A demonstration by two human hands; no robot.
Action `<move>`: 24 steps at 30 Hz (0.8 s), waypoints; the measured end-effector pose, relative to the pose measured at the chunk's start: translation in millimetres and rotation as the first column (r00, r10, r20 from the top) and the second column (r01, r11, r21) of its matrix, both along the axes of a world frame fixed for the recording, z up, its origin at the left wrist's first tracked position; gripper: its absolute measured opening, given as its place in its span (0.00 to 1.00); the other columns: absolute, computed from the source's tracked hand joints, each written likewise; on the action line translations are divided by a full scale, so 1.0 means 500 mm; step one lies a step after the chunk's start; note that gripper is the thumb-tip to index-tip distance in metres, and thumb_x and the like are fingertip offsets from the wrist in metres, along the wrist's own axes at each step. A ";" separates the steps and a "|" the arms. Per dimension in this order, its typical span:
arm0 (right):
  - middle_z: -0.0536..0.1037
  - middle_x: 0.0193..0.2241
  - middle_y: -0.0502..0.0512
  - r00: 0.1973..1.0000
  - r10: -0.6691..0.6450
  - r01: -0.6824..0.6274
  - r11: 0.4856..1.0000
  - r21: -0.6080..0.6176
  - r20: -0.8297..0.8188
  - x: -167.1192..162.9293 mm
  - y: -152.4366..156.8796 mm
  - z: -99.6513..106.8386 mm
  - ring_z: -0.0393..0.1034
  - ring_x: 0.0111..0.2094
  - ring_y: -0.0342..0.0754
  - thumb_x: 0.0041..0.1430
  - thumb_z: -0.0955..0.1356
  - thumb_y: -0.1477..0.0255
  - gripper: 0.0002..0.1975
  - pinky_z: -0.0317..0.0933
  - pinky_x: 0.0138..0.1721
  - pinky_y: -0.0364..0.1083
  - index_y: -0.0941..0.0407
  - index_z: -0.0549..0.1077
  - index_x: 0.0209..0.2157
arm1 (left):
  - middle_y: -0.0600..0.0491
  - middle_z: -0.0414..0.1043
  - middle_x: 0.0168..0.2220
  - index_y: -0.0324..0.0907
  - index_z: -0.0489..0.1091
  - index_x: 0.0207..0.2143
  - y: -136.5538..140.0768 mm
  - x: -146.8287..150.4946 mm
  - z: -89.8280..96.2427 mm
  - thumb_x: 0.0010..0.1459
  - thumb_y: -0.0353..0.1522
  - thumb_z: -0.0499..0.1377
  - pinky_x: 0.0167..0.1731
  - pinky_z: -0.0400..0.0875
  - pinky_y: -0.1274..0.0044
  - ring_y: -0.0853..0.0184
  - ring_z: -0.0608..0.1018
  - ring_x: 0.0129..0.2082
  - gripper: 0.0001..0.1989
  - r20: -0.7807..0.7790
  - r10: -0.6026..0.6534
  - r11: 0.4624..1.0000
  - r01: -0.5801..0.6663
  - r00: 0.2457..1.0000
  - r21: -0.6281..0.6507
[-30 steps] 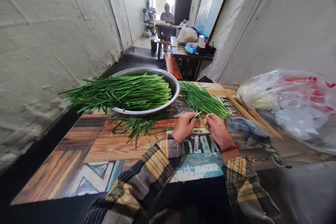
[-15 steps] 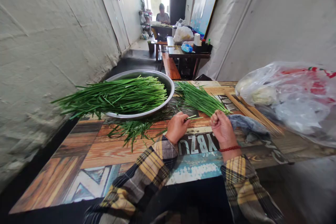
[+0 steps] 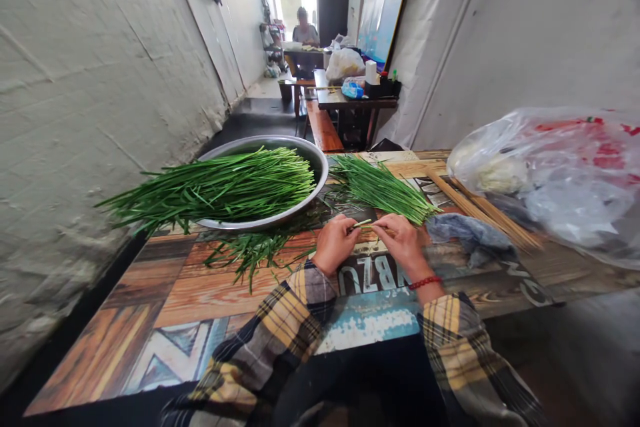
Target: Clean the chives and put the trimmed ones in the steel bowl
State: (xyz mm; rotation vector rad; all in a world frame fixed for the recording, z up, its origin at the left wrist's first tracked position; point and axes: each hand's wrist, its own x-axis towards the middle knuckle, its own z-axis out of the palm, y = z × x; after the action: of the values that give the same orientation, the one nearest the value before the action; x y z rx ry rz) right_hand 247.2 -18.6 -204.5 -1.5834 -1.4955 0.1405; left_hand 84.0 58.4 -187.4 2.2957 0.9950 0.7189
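Observation:
My left hand point(image 3: 336, 242) is closed around a few garlic chives, their pale stem ends point(image 3: 361, 223) sticking out past the thumb. With thumb and fingertips, my right hand point(image 3: 400, 240) pinches at those stem ends. Just beyond both hands lies a bunch of garlic chives point(image 3: 383, 190) on the patterned table. A big heap of chives point(image 3: 225, 183) fills the metal basin point(image 3: 323, 180) to the left, its leaves hanging over the rim. Loose chive scraps point(image 3: 253, 250) are scattered in front of the basin.
A grey cloth point(image 3: 470, 237) and several wooden sticks point(image 3: 480, 213) lie to the right, beside a clear plastic bag point(image 3: 565, 180) with pale vegetables in it. Farther back stand a bench point(image 3: 324, 127) and a table point(image 3: 350, 101) with bags. A person point(image 3: 305, 30) sits at the far end.
My right hand has moved left from beside the chive bunch and now pinches at the stems in my left hand. The left hand has stayed in place. The view has shifted slightly.

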 end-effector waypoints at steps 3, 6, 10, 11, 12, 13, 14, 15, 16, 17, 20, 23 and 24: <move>0.76 0.30 0.53 0.980 -0.022 0.024 1.000 0.008 -0.199 -0.007 0.002 -0.007 0.68 0.34 0.49 0.58 0.66 0.61 0.12 0.60 0.38 0.47 0.54 0.75 0.28 | 0.54 0.66 0.26 0.40 0.73 0.26 -0.001 0.001 0.000 0.57 0.32 0.57 0.28 0.57 0.79 0.70 0.69 0.28 0.08 0.016 -0.024 1.000 0.024 1.000 -0.004; 0.74 0.28 0.51 0.873 -0.059 0.051 0.998 -0.031 -0.484 -0.018 0.009 -0.018 0.66 0.30 0.46 0.55 0.67 0.58 0.14 0.60 0.34 0.45 0.55 0.75 0.29 | 0.55 0.64 0.24 0.40 0.71 0.23 -0.005 0.003 -0.001 0.57 0.32 0.57 0.27 0.55 0.79 0.70 0.67 0.27 0.10 0.026 -0.061 0.998 0.062 0.998 -0.022; 0.72 0.25 0.48 0.663 -0.058 0.078 0.997 -0.008 -0.746 -0.024 0.018 -0.029 0.63 0.27 0.43 0.51 0.69 0.57 0.15 0.59 0.30 0.43 0.56 0.73 0.30 | 0.55 0.64 0.24 0.40 0.70 0.22 -0.007 0.004 -0.004 0.57 0.32 0.57 0.28 0.55 0.79 0.70 0.68 0.28 0.11 0.033 -0.066 0.997 0.067 0.997 -0.040; 0.72 0.25 0.47 0.635 -0.070 0.121 0.993 0.009 -0.769 -0.022 0.019 -0.030 0.62 0.25 0.42 0.51 0.69 0.58 0.15 0.58 0.29 0.42 0.56 0.72 0.30 | 0.55 0.64 0.24 0.39 0.69 0.22 -0.006 0.004 -0.004 0.57 0.32 0.57 0.28 0.55 0.79 0.70 0.67 0.28 0.11 0.023 -0.055 0.997 0.056 0.998 -0.044; 0.71 0.24 0.47 0.625 -0.090 0.169 0.985 0.022 -0.775 -0.018 0.019 -0.030 0.61 0.24 0.42 0.52 0.68 0.58 0.14 0.57 0.28 0.42 0.56 0.71 0.30 | 0.55 0.63 0.24 0.39 0.69 0.22 -0.004 0.003 -0.005 0.56 0.32 0.57 0.28 0.55 0.79 0.70 0.67 0.28 0.11 0.012 -0.041 0.998 0.042 0.999 -0.047; 0.71 0.24 0.47 0.637 -0.112 0.212 0.977 0.033 -0.763 -0.014 0.017 -0.028 0.61 0.24 0.41 0.53 0.68 0.58 0.14 0.56 0.28 0.42 0.56 0.71 0.30 | 0.56 0.63 0.24 0.39 0.69 0.22 -0.003 0.002 -0.005 0.56 0.32 0.57 0.28 0.55 0.78 0.71 0.67 0.28 0.11 0.001 -0.028 0.998 0.028 1.000 -0.052; 0.72 0.25 0.47 0.672 -0.130 0.235 0.971 0.044 -0.729 -0.010 0.016 -0.026 0.62 0.25 0.42 0.54 0.66 0.58 0.14 0.57 0.29 0.42 0.55 0.71 0.30 | 0.56 0.63 0.24 0.39 0.69 0.22 -0.001 0.001 -0.005 0.56 0.31 0.57 0.28 0.55 0.78 0.71 0.67 0.28 0.10 -0.008 -0.019 0.998 0.019 1.000 -0.055; 0.73 0.27 0.49 0.732 -0.139 0.235 0.970 0.056 -0.668 -0.007 0.013 -0.023 0.64 0.27 0.43 0.56 0.65 0.58 0.14 0.58 0.31 0.43 0.55 0.72 0.30 | 0.56 0.63 0.24 0.39 0.69 0.22 0.001 0.000 -0.005 0.56 0.31 0.57 0.28 0.55 0.78 0.71 0.67 0.28 0.10 -0.016 -0.014 0.998 0.013 1.000 -0.055; 0.75 0.30 0.51 0.806 -0.142 0.219 0.973 0.067 -0.574 -0.005 0.011 -0.019 0.66 0.31 0.45 0.57 0.64 0.59 0.14 0.60 0.34 0.44 0.55 0.73 0.32 | 0.56 0.63 0.24 0.39 0.69 0.22 0.002 -0.001 -0.004 0.56 0.32 0.57 0.28 0.54 0.78 0.71 0.67 0.28 0.10 -0.024 -0.011 0.999 0.010 1.000 -0.054; 0.76 0.33 0.53 0.880 -0.137 0.191 0.979 0.076 -0.454 -0.005 0.009 -0.015 0.68 0.35 0.47 0.58 0.64 0.59 0.14 0.61 0.37 0.46 0.55 0.74 0.33 | 0.56 0.63 0.24 0.39 0.70 0.23 0.002 -0.001 -0.004 0.56 0.32 0.57 0.28 0.54 0.79 0.71 0.67 0.28 0.10 -0.032 -0.011 0.999 0.009 0.999 -0.049; 0.77 0.36 0.55 0.992 -0.092 0.098 0.992 0.075 -0.090 -0.011 0.006 -0.009 0.68 0.40 0.51 0.57 0.66 0.62 0.11 0.59 0.44 0.50 0.54 0.75 0.34 | 0.55 0.64 0.25 0.39 0.70 0.23 0.001 -0.002 -0.002 0.57 0.32 0.56 0.28 0.54 0.79 0.71 0.68 0.28 0.11 -0.056 -0.010 1.000 0.009 0.998 -0.023; 0.77 0.30 0.54 0.996 -0.075 0.072 0.996 0.055 0.051 -0.023 0.007 -0.007 0.68 0.36 0.50 0.59 0.65 0.64 0.10 0.59 0.42 0.50 0.53 0.74 0.29 | 0.54 0.66 0.27 0.40 0.72 0.26 -0.005 -0.004 0.000 0.58 0.32 0.56 0.28 0.55 0.78 0.70 0.69 0.29 0.09 -0.079 0.003 1.000 -0.001 0.997 0.030; 0.77 0.29 0.54 0.996 -0.072 0.069 0.996 0.050 0.058 -0.026 0.007 -0.007 0.68 0.35 0.50 0.59 0.65 0.64 0.11 0.60 0.41 0.49 0.53 0.74 0.28 | 0.54 0.66 0.28 0.41 0.73 0.28 -0.007 -0.005 0.002 0.58 0.33 0.56 0.28 0.56 0.78 0.70 0.69 0.29 0.09 -0.091 0.001 0.998 0.004 0.996 0.058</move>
State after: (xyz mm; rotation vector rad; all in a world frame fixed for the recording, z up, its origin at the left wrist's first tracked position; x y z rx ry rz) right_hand 234.4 -15.1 -208.0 -1.6115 -1.4757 0.0171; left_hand 81.7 54.8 -186.6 2.3978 1.0260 0.6550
